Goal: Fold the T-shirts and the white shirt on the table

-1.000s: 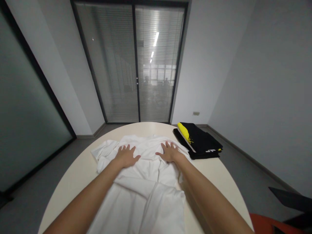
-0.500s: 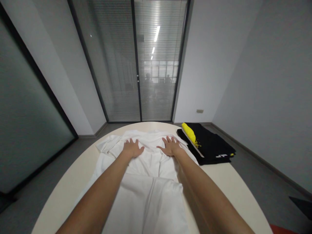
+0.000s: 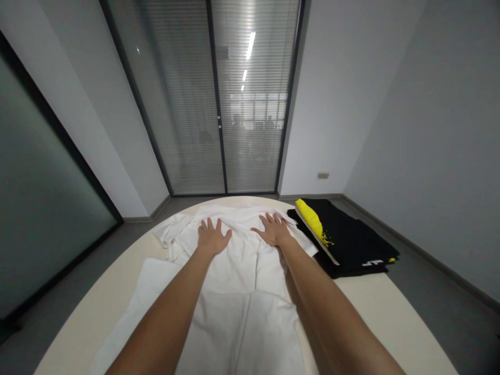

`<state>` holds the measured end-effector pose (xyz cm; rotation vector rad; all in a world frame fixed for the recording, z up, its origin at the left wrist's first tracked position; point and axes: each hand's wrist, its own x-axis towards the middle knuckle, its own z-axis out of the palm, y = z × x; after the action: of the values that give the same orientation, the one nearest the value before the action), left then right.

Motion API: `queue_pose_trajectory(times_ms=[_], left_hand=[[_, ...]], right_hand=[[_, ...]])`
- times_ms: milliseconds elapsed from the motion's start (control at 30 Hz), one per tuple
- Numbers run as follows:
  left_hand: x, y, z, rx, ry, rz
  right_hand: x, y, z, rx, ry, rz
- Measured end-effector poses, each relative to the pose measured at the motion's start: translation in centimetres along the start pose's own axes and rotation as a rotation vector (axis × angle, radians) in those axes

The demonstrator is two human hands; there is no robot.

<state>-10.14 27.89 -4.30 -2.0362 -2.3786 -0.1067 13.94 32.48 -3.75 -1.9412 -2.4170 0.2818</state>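
Your left hand [image 3: 213, 239] and right hand [image 3: 274, 232], each grip spread apart, lie on the white garment [image 3: 239, 263]; folded black clothes [image 3: 349, 237] share the tabletop [image 3: 385, 315].

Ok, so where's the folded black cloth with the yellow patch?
In the head view, the folded black cloth lies on the right of the table, just beside the white garment and right of the right hand.

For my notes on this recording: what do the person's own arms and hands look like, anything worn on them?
The left hand and right hand are ungloved. The left forearm and right forearm are bare, with no sleeve in view. No watch, bracelet or ring can be made out.
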Motion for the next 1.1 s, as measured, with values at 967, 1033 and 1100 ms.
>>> queue_pose_trajectory(times_ms=[967,1033,1100], left_hand=[[-15.2,-1.4,-2.2,-0.119,0.261,0.156],[-15.8,-1.2,-2.0,-0.112,0.252,0.167],[-16.2,-1.0,-1.8,-0.094,0.232,0.171]], right_hand=[[-14.7,-2.6,0.5,-0.007,0.139,-0.058],[-15.9,-3.1,0.1,-0.007,0.262,-0.066],[-17.0,-3.7,-0.4,-0.025,0.339,-0.066]])
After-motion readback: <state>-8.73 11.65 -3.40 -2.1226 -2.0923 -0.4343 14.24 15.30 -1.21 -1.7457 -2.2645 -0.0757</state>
